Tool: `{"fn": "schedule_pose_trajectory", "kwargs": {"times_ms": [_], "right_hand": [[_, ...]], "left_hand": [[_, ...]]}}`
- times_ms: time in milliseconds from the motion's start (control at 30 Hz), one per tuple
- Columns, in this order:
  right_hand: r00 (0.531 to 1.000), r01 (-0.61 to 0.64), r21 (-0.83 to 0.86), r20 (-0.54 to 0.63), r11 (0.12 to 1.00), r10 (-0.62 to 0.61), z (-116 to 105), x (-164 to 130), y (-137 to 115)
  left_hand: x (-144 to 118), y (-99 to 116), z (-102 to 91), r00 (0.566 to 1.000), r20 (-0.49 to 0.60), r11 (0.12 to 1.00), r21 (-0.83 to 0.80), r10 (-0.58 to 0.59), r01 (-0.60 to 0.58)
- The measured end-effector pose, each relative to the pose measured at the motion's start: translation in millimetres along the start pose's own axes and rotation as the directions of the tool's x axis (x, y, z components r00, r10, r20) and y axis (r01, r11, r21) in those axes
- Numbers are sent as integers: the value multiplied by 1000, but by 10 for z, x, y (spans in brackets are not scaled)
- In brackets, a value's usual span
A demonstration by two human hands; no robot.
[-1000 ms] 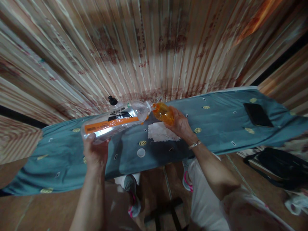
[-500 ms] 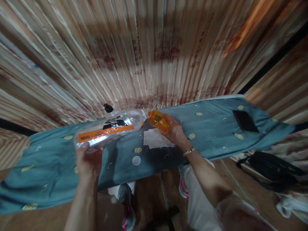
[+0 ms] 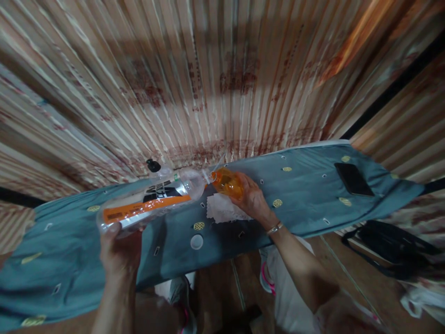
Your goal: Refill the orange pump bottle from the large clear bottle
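Clear bottle (image 3: 149, 204) tilted between both hands.

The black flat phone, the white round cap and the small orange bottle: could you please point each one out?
Black flat phone (image 3: 352, 178), head view, middle of its dark face.
White round cap (image 3: 196, 241), head view, centre of its top.
Small orange bottle (image 3: 227, 182), head view, its translucent side.

Your left hand (image 3: 120, 248) is raised on a nearly straight forearm, fingers curled shut from below, thumb up on the near side. Your right hand (image 3: 252, 200) reaches forward and inward, wrist bent, fingers wrapped closed, a bracelet at the wrist, elbow tucked low.
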State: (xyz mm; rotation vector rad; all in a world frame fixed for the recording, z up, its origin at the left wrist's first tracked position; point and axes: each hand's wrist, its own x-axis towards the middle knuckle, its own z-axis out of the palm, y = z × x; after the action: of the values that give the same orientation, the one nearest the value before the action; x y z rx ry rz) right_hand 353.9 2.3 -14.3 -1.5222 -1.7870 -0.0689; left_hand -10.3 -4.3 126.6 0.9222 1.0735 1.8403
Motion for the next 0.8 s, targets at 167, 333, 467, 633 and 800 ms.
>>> {"fn": "schedule_pose_trajectory", "kwargs": {"times_ms": [167, 333, 467, 633, 800], "right_hand": [[1000, -8, -11, 3, 1000, 8, 6, -25, -18], [1000, -3, 13, 24, 1000, 3, -9, -36, -21], [1000, -12, 15, 16, 1000, 11, -21, -45, -35], [999, -18, 6, 29, 1000, 18, -40, -53, -43], [1000, 1, -9, 29, 1000, -1, -49, -64, -34]], "left_hand": [[-2, -7, -33, 1000, -14, 1000, -2, 8, -8], [35, -56, -96, 1000, -12, 1000, -24, 1, -1], [61, -116, -176, 1000, 10, 1000, -26, 9, -9], [60, -161, -250, 998, 55, 1000, -11, 0, 0], [61, -173, -275, 998, 65, 1000, 20, 4, -5]]}}
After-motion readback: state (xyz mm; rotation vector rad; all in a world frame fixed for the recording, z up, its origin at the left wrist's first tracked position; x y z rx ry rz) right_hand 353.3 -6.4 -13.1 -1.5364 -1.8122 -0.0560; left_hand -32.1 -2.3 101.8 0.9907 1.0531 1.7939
